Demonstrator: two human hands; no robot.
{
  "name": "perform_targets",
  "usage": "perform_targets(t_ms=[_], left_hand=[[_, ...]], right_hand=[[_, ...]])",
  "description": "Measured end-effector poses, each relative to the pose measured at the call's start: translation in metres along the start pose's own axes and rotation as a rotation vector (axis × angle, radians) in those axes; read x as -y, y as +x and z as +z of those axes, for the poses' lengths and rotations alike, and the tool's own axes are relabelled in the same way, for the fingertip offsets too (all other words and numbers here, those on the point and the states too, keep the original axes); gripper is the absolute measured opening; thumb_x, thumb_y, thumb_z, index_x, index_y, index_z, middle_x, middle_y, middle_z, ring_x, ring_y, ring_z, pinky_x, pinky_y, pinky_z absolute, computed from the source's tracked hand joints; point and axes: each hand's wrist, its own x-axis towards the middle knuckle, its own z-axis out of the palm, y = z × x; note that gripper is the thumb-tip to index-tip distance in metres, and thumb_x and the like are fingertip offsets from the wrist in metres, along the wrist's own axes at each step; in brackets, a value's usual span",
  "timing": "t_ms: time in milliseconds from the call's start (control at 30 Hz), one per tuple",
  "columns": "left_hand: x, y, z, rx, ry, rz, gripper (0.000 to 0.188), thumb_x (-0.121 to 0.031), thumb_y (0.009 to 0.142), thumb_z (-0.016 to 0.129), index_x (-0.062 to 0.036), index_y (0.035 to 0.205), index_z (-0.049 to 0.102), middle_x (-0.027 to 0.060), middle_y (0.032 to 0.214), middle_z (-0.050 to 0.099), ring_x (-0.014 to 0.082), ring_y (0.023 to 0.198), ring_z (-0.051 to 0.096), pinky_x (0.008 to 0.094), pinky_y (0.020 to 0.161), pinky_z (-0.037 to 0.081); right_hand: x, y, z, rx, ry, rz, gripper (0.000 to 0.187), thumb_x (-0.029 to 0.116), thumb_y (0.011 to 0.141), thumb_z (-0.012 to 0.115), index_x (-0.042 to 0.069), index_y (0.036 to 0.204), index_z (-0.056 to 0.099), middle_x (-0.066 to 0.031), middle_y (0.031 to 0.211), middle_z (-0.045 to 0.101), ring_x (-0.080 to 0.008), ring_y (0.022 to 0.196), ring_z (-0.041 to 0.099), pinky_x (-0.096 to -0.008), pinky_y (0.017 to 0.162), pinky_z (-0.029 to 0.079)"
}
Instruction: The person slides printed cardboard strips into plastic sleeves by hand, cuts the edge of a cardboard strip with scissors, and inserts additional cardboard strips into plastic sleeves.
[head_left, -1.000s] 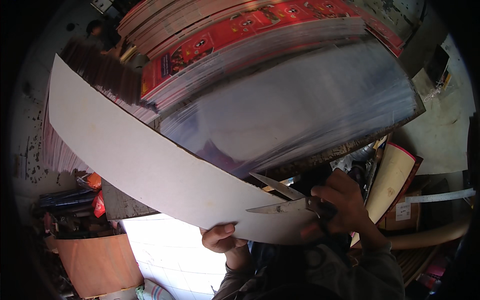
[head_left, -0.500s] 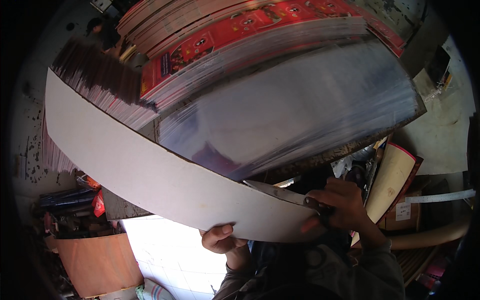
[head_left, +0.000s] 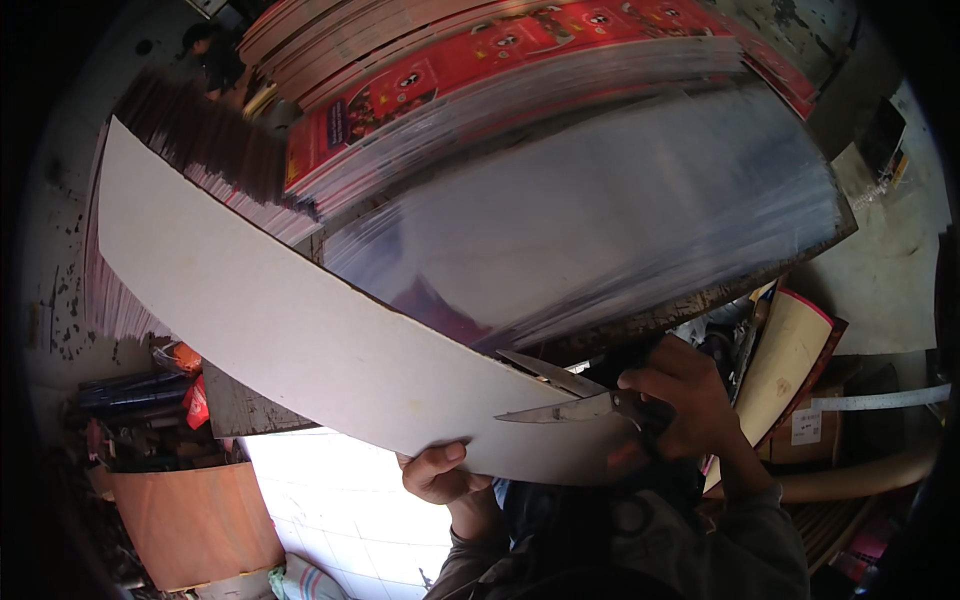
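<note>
Right hand [head_left: 680, 405] grips open scissors [head_left: 570, 395], their blades straddling the upper edge of a long grey cardboard sheet [head_left: 300, 330] that the left hand [head_left: 438, 475] pinches from below with thumb on top, in front of stacked red printed sheets [head_left: 480, 70].

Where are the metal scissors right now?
In the head view, lower right of centre: the metal scissors are in the right hand, blades open across the grey cardboard sheet.
</note>
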Motion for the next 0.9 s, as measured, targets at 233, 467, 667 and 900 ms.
perform_targets(t_ms=[233,467,667,900], left_hand=[[0.001,0.002,0.008,-0.102,0.097,0.018,0.025,0.014,0.061,0.039,0.0164,0.082,0.052,0.03,0.073,0.057,0.0291,0.046,0.059,0.0287,0.029,0.042],[0.001,0.002,0.004,-0.051,0.006,-0.028,0.028,0.014,0.06,0.038,0.0168,0.085,0.051,0.029,0.071,0.057,0.0261,0.04,0.056,0.0263,0.026,0.035],[-0.005,-0.001,-0.002,-0.123,0.189,-0.042,0.029,0.015,0.059,0.039,0.0174,0.085,0.05,0.0263,0.066,0.056,0.0189,0.03,0.045,0.0239,0.023,0.025],[0.003,0.003,0.008,-0.012,0.2,0.016,0.02,0.018,0.06,0.042,0.0166,0.077,0.052,0.0269,0.069,0.056,0.0178,0.03,0.045,0.0231,0.024,0.026]], right_hand=[[0.003,-0.006,0.004,-0.004,-0.065,0.035,0.052,0.039,0.047,0.081,0.007,0.082,0.059,-0.0037,0.059,0.047,-0.0184,0.056,0.048,-0.0293,0.044,0.037],[-0.001,-0.004,0.016,-0.083,0.145,0.099,0.054,0.037,0.049,0.082,0.006,0.086,0.058,-0.0036,0.062,0.05,-0.0162,0.05,0.048,-0.0267,0.042,0.037],[-0.002,0.006,0.013,0.046,0.251,0.063,0.058,0.042,0.049,0.081,0.005,0.088,0.057,-0.0026,0.063,0.052,-0.0173,0.052,0.049,-0.0287,0.047,0.039],[0.002,0.008,0.019,-0.088,0.04,-0.016,0.055,0.029,0.042,0.084,0.004,0.082,0.056,-0.0021,0.055,0.048,-0.0178,0.046,0.045,-0.0274,0.042,0.035]])
